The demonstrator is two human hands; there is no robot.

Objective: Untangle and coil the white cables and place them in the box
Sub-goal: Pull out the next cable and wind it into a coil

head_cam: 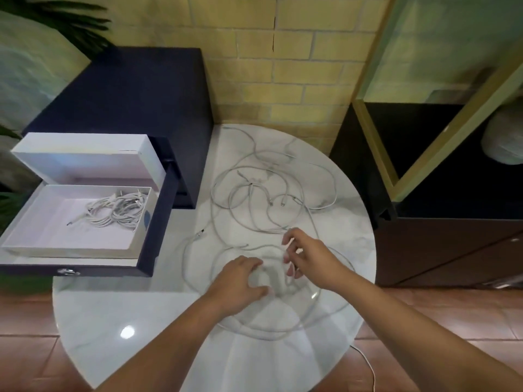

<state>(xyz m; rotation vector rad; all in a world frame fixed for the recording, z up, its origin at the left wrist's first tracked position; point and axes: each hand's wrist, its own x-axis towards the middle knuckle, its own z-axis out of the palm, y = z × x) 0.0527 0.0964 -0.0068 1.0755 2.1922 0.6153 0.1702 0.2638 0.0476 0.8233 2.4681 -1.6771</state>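
Several white cables (263,193) lie tangled in loops across a round white marble table (113,306). Near the table's front, my left hand (243,281) grips a small bunch of coiled white cable (273,274), fingers curled round it. My right hand (305,257) is just right of the bunch and pinches a strand of the same cable between thumb and fingers. A wide loop of that cable (263,333) hangs round my hands. To the left an open white box (70,244) holds several coiled white cables (116,212) in its right part.
The box sits on a pulled-out drawer of a dark blue cabinet (135,103) left of the table. A black cabinet (452,244) stands to the right, a brick wall behind. One white cable (368,363) trails off the table edge toward the tiled floor.
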